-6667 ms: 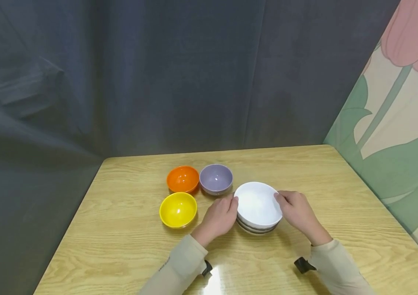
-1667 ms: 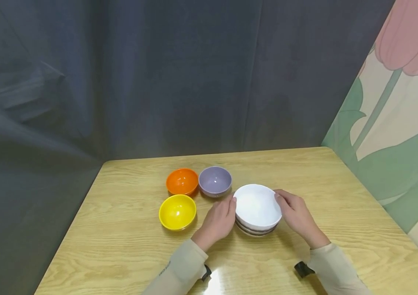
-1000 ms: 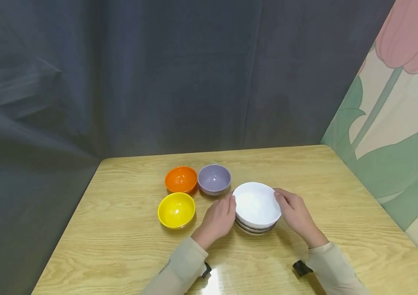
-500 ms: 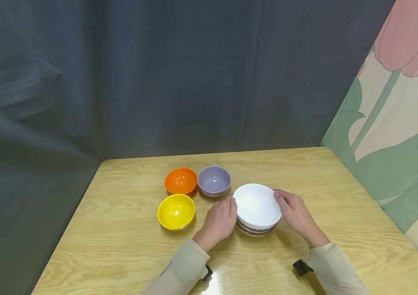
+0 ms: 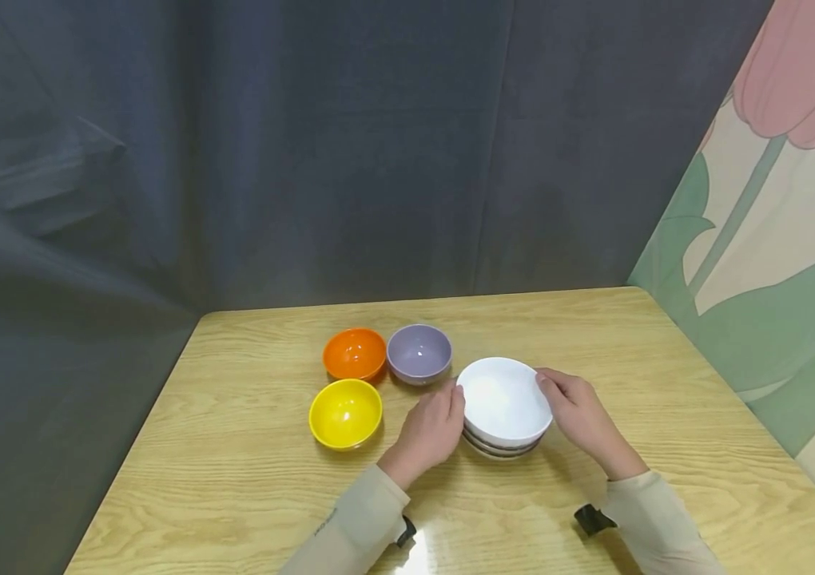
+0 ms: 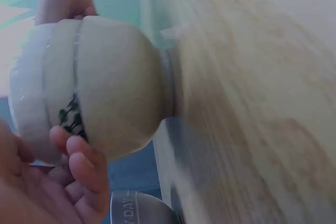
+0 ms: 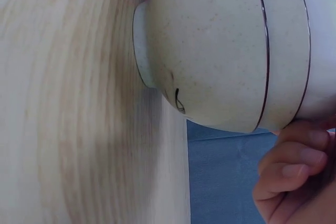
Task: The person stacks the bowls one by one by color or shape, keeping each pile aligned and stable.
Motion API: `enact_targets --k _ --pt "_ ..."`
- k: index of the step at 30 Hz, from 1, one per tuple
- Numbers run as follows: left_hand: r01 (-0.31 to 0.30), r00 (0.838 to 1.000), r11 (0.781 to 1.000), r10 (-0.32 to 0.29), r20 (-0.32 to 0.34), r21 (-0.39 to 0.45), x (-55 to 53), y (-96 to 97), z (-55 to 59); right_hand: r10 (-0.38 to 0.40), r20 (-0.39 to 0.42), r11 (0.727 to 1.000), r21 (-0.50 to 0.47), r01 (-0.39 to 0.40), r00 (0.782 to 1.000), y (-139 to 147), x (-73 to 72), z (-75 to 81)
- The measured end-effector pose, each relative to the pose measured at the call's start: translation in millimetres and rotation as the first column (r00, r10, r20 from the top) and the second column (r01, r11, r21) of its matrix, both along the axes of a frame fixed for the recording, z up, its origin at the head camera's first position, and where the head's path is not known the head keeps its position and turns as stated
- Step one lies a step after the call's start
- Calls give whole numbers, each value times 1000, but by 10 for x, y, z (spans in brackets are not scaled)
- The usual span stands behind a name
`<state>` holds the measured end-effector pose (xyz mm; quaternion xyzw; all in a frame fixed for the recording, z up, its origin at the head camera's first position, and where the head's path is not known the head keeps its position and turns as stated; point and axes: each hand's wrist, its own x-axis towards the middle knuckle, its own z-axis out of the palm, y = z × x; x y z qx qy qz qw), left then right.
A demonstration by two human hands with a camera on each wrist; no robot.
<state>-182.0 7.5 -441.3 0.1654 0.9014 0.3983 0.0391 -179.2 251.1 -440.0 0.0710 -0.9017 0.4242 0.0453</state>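
A white bowl (image 5: 504, 399) tops a nested stack, seated in two speckled cream bowls (image 7: 215, 51) with dark rims. The lowest one stands with its foot on the wooden table. On the left, my left hand (image 5: 427, 431) pinches the white bowl, thumb at its rim and fingers curled against the outside, near a green leaf print in the left wrist view. My right hand (image 5: 583, 415) grips the opposite side, thumb over the rim and fingertips bent underneath, at the rim of the cream bowl below in the right wrist view.
Left of the stack stand a purple bowl (image 5: 419, 354), an orange bowl (image 5: 355, 354) and a yellow bowl (image 5: 346, 414), close together. A dark curtain (image 5: 350, 160) hangs behind the wooden table (image 5: 220, 479). A flower-patterned wall (image 5: 774, 319) borders its right side.
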Motion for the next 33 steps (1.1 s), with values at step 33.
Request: enact_targets --k 33 --pt "194 981 981 -194 -15 -4 -72 -144 -61 9 -20 999 33 -9 1000 -1 -28 59"
